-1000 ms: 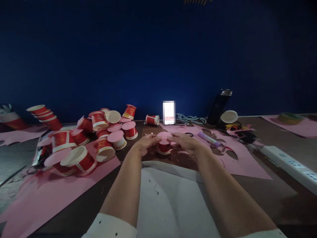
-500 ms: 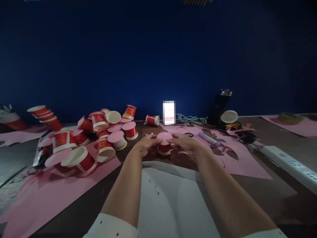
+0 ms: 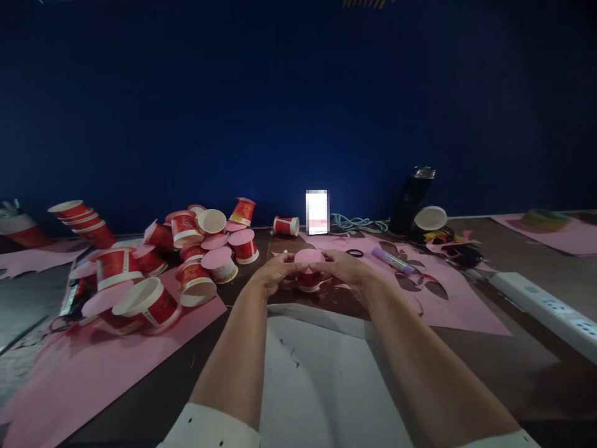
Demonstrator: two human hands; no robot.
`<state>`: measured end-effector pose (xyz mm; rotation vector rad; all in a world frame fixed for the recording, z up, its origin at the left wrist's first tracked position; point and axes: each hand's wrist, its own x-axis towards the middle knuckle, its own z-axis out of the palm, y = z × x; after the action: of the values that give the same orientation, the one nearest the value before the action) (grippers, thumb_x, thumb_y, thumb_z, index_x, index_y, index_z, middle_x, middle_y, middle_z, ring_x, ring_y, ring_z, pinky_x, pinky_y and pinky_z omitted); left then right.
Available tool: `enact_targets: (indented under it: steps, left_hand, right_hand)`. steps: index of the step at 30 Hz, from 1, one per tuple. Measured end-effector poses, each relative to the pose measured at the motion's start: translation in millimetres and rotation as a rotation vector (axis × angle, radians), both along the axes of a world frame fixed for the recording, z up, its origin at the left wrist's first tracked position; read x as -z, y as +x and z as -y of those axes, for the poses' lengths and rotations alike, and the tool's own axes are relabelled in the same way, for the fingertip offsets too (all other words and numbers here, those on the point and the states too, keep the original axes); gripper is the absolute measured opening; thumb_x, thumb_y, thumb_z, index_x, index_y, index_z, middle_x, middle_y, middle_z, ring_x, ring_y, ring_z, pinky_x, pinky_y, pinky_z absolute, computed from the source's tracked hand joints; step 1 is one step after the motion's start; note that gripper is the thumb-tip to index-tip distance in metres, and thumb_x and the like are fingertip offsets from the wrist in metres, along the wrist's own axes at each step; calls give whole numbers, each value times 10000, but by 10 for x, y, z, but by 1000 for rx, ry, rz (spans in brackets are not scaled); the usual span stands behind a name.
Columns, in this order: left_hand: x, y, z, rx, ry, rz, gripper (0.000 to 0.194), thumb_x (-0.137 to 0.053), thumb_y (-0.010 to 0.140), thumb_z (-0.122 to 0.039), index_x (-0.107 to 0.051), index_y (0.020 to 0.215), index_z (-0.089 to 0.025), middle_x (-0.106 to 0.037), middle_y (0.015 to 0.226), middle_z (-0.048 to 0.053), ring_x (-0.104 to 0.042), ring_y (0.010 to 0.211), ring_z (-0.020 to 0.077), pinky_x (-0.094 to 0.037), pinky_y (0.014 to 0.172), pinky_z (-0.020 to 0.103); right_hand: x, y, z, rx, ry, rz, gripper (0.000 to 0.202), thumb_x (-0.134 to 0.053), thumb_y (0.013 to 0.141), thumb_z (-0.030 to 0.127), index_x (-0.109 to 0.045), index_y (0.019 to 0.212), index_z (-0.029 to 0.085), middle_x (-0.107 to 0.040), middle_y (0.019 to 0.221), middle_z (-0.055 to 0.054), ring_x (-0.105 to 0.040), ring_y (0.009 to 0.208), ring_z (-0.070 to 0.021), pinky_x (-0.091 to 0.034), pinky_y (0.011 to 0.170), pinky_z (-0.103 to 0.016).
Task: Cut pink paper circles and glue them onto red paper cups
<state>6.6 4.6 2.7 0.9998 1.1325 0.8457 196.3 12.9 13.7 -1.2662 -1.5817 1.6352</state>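
Upside down on the brown table, a red paper cup (image 3: 308,282) stands in front of me with a pink paper disc (image 3: 308,256) on its upturned base. My left hand (image 3: 280,272) is closed round the left side of the disc and cup, its thumb reaching in at the near edge. From the right, my right hand (image 3: 342,269) grips the same cup and disc, its thumb close to the other one. Parts of the cup's sides are hidden by my fingers.
Several red cups with pink discs (image 3: 217,257) crowd the left, partly on pink paper (image 3: 116,367). A lit screen (image 3: 317,211) stands behind my hands. Rightward are a purple glue stick (image 3: 393,261), cut pink paper (image 3: 461,305), a black flask (image 3: 410,200) and a white power strip (image 3: 545,308).
My thumbs have moved slightly down from the disc's top to its near edge and closer together. The cup stays in place between my hands.
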Motion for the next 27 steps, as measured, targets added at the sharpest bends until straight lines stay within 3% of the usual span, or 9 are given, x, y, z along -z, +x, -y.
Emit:
enact_targets:
  steps: [7, 13, 18, 27]
  left_hand:
    - [28, -23, -12, 17, 18, 18, 631, -831, 551, -331, -549, 1091, -167, -660, 1015, 107, -649, 837, 197, -542, 698, 315]
    - [62, -51, -37, 22, 2, 68, 612, -830, 556, -312, -556, 1087, -178, -665, 978, 85, -650, 801, 178, -542, 695, 315]
    - [66, -44, -42, 11, -11, 71, 639, -839, 540, -292, -547, 1096, -177, -662, 969, 86, -647, 789, 179, -544, 676, 320]
    - [51, -34, -29, -10, -12, 99, 569, -835, 550, -282, -563, 1036, -165, -660, 906, 59, -625, 700, 138, -544, 642, 297]
  right_hand:
    - [3, 11, 1, -16, -13, -50, 413, -756, 656, 418, -587, 987, 238, -683, 1016, -80, -663, 776, -218, -540, 560, -288]
    - [26, 71, -3, -53, -96, -155, 365, -667, 759, 397, -559, 1055, 213, -690, 904, -85, -662, 723, -199, -554, 629, -336]
    - [65, 94, -28, -41, -81, -137, 337, -664, 761, 378, -561, 1044, 226, -688, 863, -59, -652, 693, -184, -554, 638, -338]
    - [31, 88, -2, -55, -115, -167, 338, -663, 771, 384, -559, 1052, 227, -681, 955, -63, -662, 713, -178, -559, 641, -326]
